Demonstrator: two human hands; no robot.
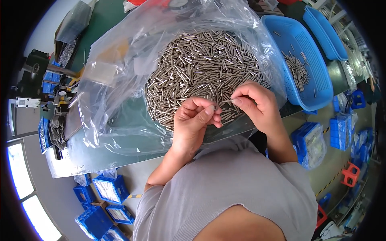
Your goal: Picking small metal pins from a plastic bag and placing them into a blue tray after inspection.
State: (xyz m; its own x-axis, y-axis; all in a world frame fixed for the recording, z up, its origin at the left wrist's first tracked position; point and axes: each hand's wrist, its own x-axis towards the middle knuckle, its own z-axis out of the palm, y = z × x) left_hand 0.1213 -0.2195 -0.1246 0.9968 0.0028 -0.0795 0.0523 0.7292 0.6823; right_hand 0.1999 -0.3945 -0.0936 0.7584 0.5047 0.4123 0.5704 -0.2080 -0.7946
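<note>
1. Head view, step in hand: the person seems to be handling pins one or a few at a time, with both hands low over the near side of the pile of pins [205, 64], which lies on a clear plastic bag [105, 76] on the bench [90, 156].
2. Head view, grip: the left hand [195, 116] is curled, thumb close to forefinger; the right hand [257, 102] brings thumb and forefinger nearly together. Whether either has hold of a pin is too small to tell.
3. Head view, next move: judging from this pose, it calls for a light fingertip pinch and steady wrists, since loose pins could roll or slip.
4. Head view, edges and room: the bench's near edge runs just in front of the person's shirt [225, 172], leaving little room to draw back. Rumpled plastic spreads left. A blue basket [321, 86] with some pins inside stands beside the pile on the right, bounding sideways reach there; a second basket [329, 36] lies beyond it.
</note>
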